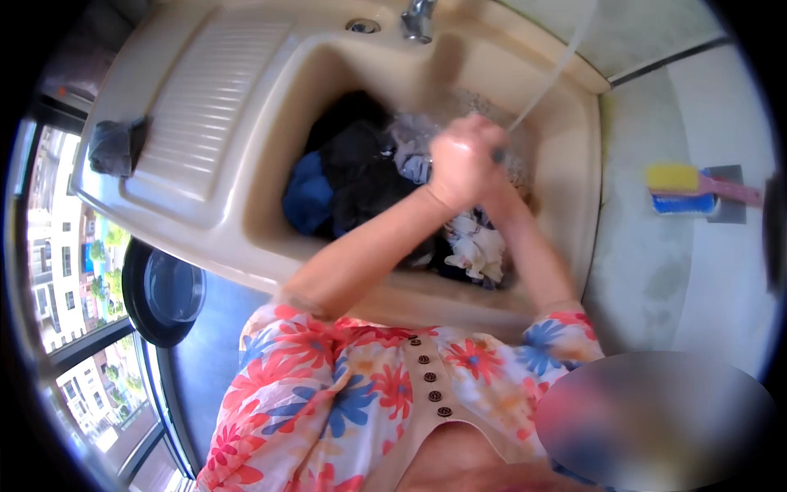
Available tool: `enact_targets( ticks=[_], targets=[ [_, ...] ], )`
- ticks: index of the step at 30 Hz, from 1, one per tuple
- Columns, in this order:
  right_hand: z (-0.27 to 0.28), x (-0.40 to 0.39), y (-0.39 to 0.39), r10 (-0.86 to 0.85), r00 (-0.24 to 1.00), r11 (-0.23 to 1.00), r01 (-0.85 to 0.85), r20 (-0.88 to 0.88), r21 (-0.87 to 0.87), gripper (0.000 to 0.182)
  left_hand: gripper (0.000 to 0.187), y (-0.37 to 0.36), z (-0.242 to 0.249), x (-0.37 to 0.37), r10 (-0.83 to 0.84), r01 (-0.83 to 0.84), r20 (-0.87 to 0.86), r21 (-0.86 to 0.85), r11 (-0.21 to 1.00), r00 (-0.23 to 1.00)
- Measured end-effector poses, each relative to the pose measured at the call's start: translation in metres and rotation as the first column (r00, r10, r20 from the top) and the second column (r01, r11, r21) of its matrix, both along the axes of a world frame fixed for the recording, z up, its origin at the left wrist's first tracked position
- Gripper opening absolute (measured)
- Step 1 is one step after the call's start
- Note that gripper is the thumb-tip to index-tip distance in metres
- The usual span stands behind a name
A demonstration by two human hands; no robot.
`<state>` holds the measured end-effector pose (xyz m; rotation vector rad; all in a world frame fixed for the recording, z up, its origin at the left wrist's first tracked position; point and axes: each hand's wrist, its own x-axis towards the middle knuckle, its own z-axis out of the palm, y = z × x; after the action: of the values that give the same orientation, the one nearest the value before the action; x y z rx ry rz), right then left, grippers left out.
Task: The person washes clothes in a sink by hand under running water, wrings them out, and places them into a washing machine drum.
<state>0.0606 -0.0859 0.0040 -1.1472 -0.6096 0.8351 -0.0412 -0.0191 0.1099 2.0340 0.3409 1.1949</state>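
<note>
Clothes (pixel 361 184) in sink (pixel 270 164) partly behind both hands (pixel 469 157), brush (pixel 684 202) alongside.

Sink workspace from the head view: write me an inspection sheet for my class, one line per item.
Surface: pale sink with ribbed draining board.
Working items: dark cloth, blue cloth and white cloth in the basin.
Clutter: grey cloth at the board's outer end.
Hands: left hand and right hand together over the basin; grip unclear.
Cables: nothing seen; a pale hose-like line runs towards the hands.
Surroundings: tap, yellow brush, round black tub, windows.
</note>
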Motion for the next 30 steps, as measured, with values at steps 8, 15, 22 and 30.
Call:
enact_targets(
  ticks=[8,15,22,30],
  targets=[
    [0.109,0.002,0.027,0.612,0.685,0.549,-0.728,-0.396,-0.411,0.011,0.01,-0.039,-0.017,-0.02,-0.187,0.153,0.022,0.483,0.862,0.982],
    [0.077,-0.019,0.043,0.795,0.604,0.416,-0.611,-0.056,-0.673,0.011,0.009,-0.039,-0.062,-0.03,-0.303,0.372,-0.22,0.632,0.68,0.927],
    [0.044,-0.008,0.043,0.321,0.843,0.738,-0.508,-0.431,-0.445,0.019,0.013,0.003,-0.051,-0.038,-0.287,0.408,-0.295,0.56,0.721,0.911],
    [0.113,-0.017,0.063,0.574,0.816,0.817,-0.565,-0.065,0.116,0.032,0.03,0.163,-0.001,-0.118,-0.313,0.106,-0.06,-0.867,0.488,0.948]
  ],
)
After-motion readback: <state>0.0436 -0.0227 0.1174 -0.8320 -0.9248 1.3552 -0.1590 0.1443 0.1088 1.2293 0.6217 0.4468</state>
